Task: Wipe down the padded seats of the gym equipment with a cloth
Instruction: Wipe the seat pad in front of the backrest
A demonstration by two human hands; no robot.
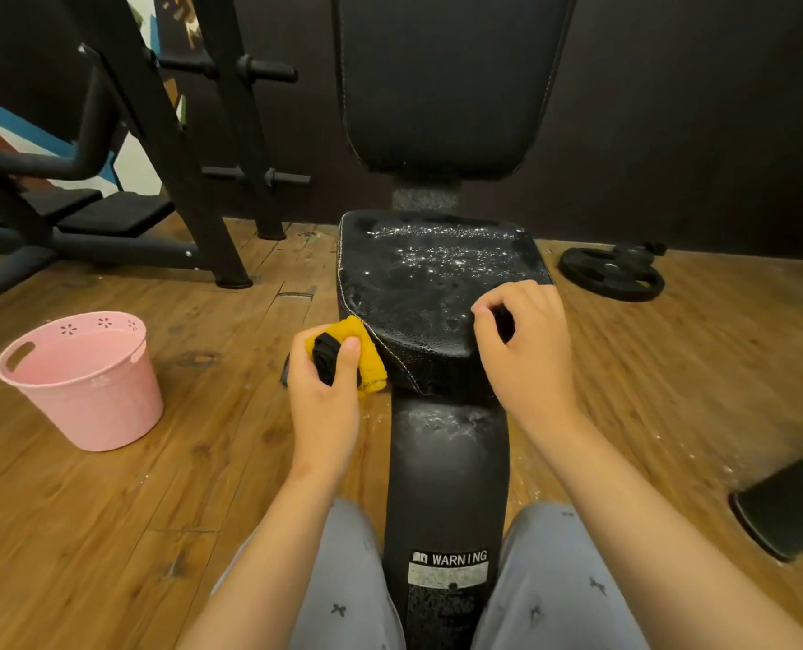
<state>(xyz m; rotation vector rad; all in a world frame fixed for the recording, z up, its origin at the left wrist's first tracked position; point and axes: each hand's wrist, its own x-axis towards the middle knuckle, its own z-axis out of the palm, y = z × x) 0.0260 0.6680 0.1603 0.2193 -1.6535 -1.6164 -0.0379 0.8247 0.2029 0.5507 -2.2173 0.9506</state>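
Padded seat (437, 283): black, wet with droplets, ahead of the knees.
Pink bucket (85, 382): on the floor, left.
Right hand (526, 340): grip curled over the seat's right edge.
Left hand (324, 391): grip closed round the yellow cloth (366, 349), which touches the seat's left front corner.

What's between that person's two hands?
In the head view, the narrow front end of the wet padded seat lies between the left hand, gripping the yellow cloth, and the right hand.

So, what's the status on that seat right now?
Left hand grips yellow cloth at seat pad front-left edge. Right hand grips pad's right edge. Pad wet, speckled with droplets. Nothing blocking.
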